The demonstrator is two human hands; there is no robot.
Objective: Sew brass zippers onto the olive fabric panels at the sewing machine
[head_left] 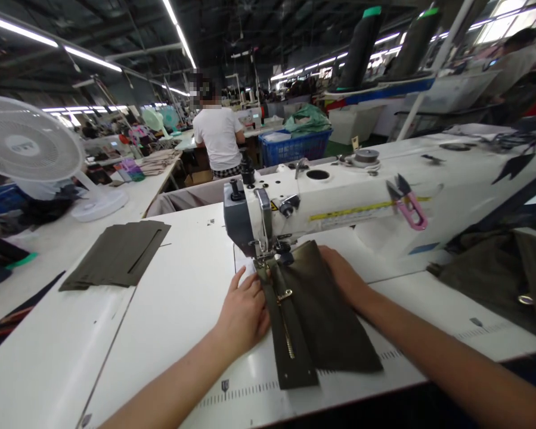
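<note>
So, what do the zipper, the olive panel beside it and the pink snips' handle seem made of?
Zipper: apparently metal, perhaps brass-coated, from its bright golden glint. Olive panel: probably matte cloth, judging by its dull, softly curving surface; fibre unclear. Pink handle: likely plastic, from its even, solid colour.

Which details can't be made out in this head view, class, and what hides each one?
All in the head view:
- Right hand: its grip is mostly hidden behind the cloth.
- Needle tip: too small and dark to tell among the parts under the machine.
- Fan: cut off by the left edge.
- Tape: markings too small to read.
- Co-worker: hands hidden by their own body.
</note>
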